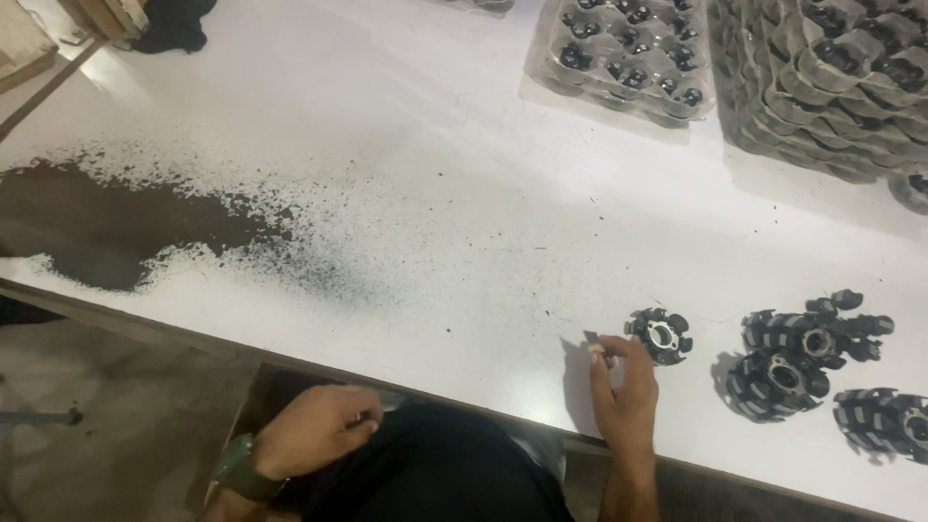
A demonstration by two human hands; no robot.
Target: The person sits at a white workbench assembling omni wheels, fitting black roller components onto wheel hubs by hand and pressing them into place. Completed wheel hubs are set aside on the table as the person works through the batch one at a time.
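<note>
My right hand (626,387) rests on the near edge of the white table (435,193), with a small flat blade-like piece (595,341) pinched between thumb and fingertips. Just right of it lies a black round plastic part with a metal centre (660,334). My left hand (317,428) hangs below the table edge over my dark lap, fingers curled around a small thin object that I cannot make out. A green watch (237,468) sits on that wrist.
Several more black round parts (807,353) lie at the right. Stacked trays (822,77) and a clear tray of parts (623,53) stand at the back right. A dark pile of powder (106,227) spreads over the table's left side.
</note>
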